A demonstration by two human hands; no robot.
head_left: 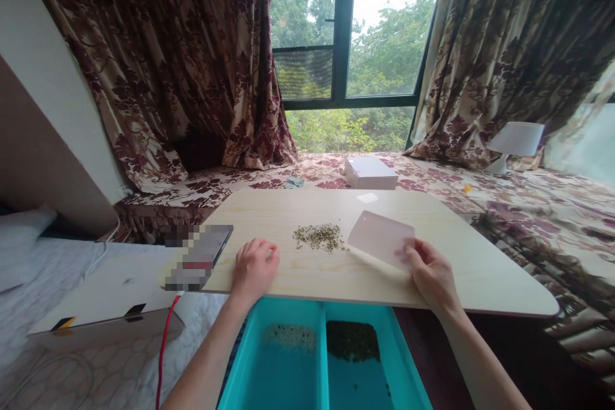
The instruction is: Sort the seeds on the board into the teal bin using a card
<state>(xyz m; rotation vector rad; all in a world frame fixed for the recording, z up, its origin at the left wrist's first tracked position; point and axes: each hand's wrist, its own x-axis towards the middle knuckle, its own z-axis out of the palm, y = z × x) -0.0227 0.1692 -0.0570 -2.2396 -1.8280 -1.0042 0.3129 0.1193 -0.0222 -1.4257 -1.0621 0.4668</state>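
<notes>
On the light wooden table (298, 275) lies a loose pile of small green beans and white grains (319, 237). My right hand (432, 269) pinches the near right corner of a translucent plastic scraper (379, 237), tilted just right of the pile. Left of the pile, my left hand (254, 269) rests on the tabletop with its fingers curled; what is inside them, if anything, is hidden. Below the table's near edge stands a teal two-compartment bin (323, 359). White grains (291, 337) lie in its left compartment and dark green beans (353, 341) in its right one.
A phone (206, 259) with a red cable (166, 346) lies at the table's left edge. A flat white box (110, 295) is on the bed to the left. Beyond the table, a small white box (371, 172) and a lamp (514, 141) stand on the window seat.
</notes>
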